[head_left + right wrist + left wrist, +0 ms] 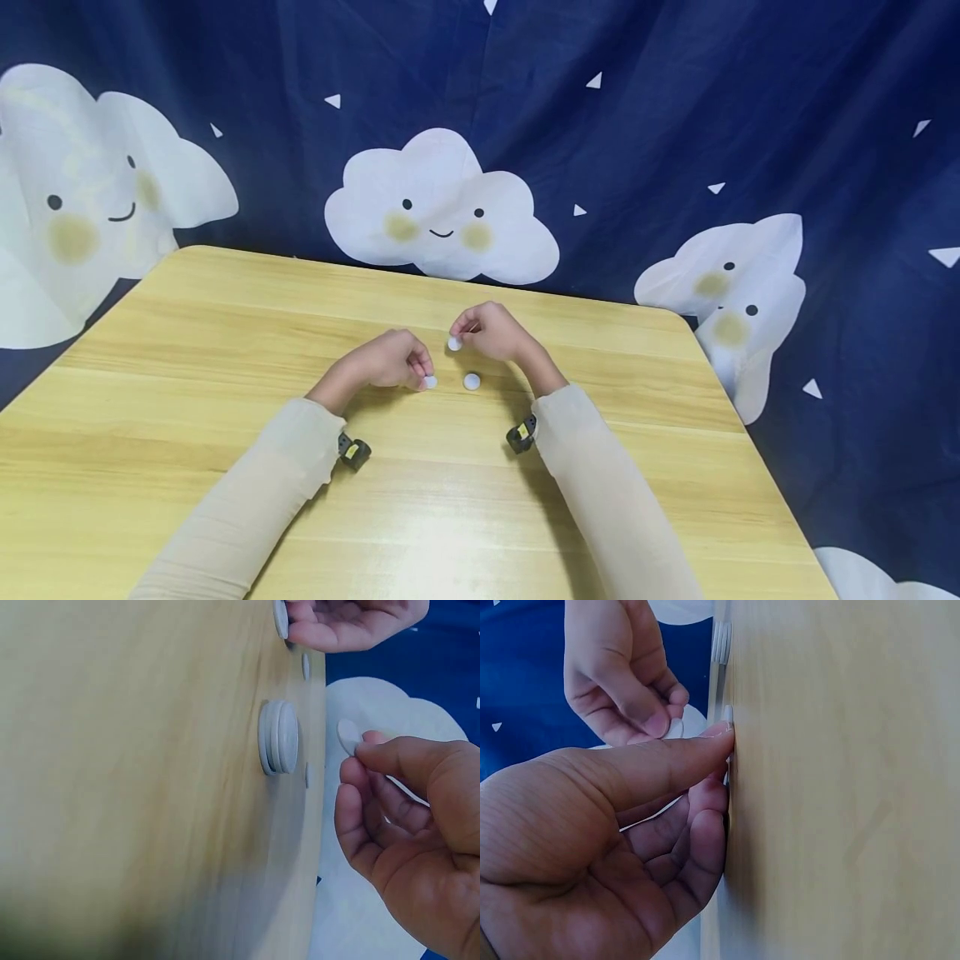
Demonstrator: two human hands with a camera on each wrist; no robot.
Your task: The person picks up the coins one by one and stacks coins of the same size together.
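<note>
A small stack of white round discs [471,382] lies on the wooden table between the two hands; the right wrist view shows several layers in the stack [280,739]. My left hand [390,360], left of the stack, pinches a white disc [430,382] at the tabletop, its other fingers curled. Beyond the stack, my right hand [491,331] holds another white disc [454,342] between thumb and fingertips. That disc [348,736] is tilted and raised off the table. Part of the left hand's disc [729,713] is hidden behind the thumb in the left wrist view.
Two more thin white discs, one upper [306,666] and one lower [307,775], lie flat past the stack in the right wrist view. A blue curtain with cloud prints [442,208] hangs behind the table's far edge. Black wrist cameras sit below both sleeves.
</note>
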